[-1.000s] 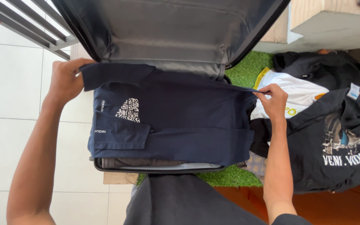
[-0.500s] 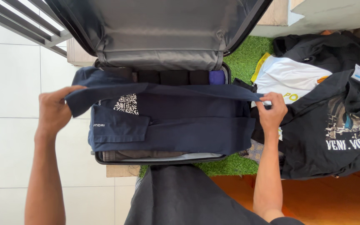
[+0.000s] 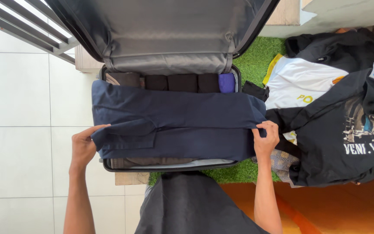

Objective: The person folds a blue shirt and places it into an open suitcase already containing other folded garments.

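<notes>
A folded navy-blue cotton shirt (image 3: 174,123) lies across the open dark hard-shell suitcase (image 3: 169,167), its long axis running left to right over the case's mouth. Each hand has an end of the shirt's near folded edge. The left hand (image 3: 83,147) sits at the suitcase's left side, its grip curled shut on the shirt's left corner; the right hand (image 3: 265,139) sits at the suitcase's right side, thumb and fingers pinched on the fold. The cloth lies between the two grips — neither hand is nearer its middle. Beyond the shirt, against the case's hinge, a row of dark rolled garments (image 3: 169,82) shows. Right of the suitcase, a heap of black and white shirts (image 3: 334,108) rests on green artificial turf (image 3: 256,60).
</notes>
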